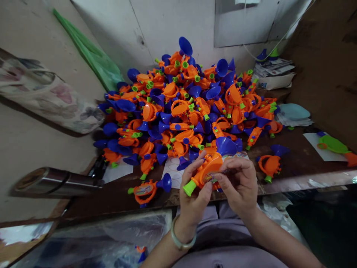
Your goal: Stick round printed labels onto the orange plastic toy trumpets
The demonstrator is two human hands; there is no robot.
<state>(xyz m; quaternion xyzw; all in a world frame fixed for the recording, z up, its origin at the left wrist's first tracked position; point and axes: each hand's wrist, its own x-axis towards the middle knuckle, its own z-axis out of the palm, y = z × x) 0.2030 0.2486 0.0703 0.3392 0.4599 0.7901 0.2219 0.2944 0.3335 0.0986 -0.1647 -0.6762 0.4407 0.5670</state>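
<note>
We grip trumpet [212, 163] in left hand [193, 199], lower centre of frame; our right hand [243, 188] pinches sticker [211, 177] against its side; trumpet pile [180, 108] fills upper centre.

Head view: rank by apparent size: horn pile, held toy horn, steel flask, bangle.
1. Horn pile
2. Steel flask and held toy horn: too close to rank, horn partly covered
3. Bangle
</note>
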